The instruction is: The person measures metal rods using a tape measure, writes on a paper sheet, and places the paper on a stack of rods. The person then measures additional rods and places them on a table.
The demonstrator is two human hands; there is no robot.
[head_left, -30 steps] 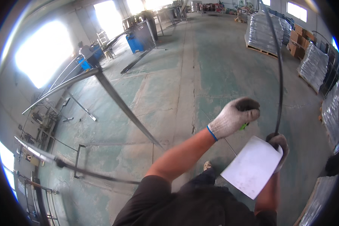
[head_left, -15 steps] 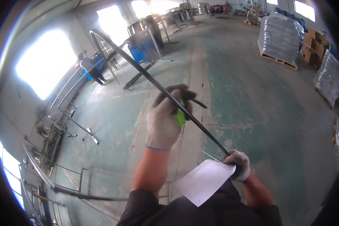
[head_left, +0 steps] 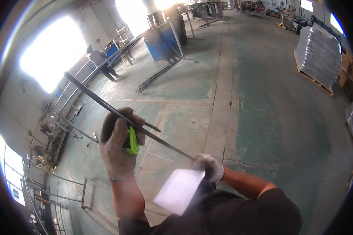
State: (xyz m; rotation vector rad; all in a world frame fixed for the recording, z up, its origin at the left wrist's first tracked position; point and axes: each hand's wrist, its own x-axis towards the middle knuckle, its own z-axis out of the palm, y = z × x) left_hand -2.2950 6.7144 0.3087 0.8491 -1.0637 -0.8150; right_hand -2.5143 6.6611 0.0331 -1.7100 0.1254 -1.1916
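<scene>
The person is holding a long dark metal rod (head_left: 145,131) in the air, above a green concrete floor (head_left: 270,129). The left hand (head_left: 119,147), in a grey work glove, is clenched around the rod near its middle, and a small bright green tool (head_left: 132,141) is sitting in the same grip, pressed between the palm and the rod. The right hand (head_left: 208,167), also gloved, is grasping the near end of the rod together with a white sheet (head_left: 179,190), which is hanging down from that hand toward the person's body. The rod is running up and away to the left, tilted. Far behind, another person (head_left: 100,62) is standing near blue machines (head_left: 164,39). Metal frames (head_left: 59,117) are lying at the left, and a wrapped pallet (head_left: 319,58) is standing well apart at the right.
</scene>
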